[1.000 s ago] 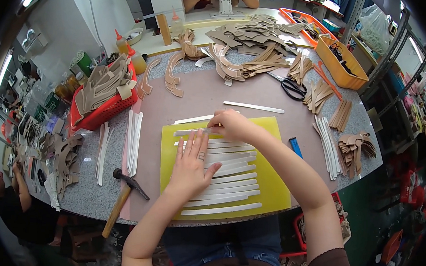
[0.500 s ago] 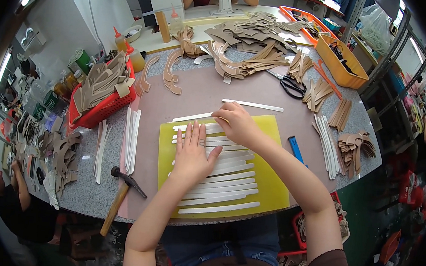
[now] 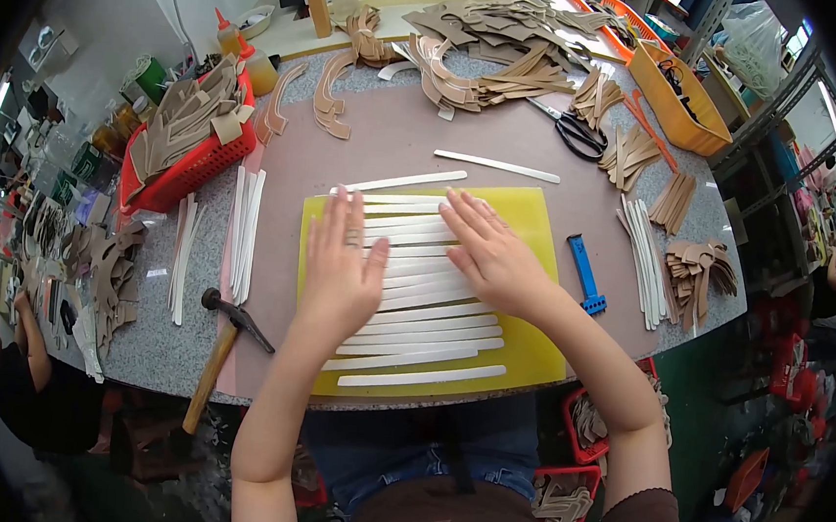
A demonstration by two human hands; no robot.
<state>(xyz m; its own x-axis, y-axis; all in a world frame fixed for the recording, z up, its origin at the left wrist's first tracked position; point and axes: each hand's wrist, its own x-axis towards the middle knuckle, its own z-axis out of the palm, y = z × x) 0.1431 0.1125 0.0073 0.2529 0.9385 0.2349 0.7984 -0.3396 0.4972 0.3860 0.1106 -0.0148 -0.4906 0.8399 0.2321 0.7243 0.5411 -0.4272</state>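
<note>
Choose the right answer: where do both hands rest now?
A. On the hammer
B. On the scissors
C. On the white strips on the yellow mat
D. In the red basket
C: the left hand and the right hand lie flat, fingers spread, on the white strips laid across the yellow mat; the hammer lies apart at the left, untouched.
</note>
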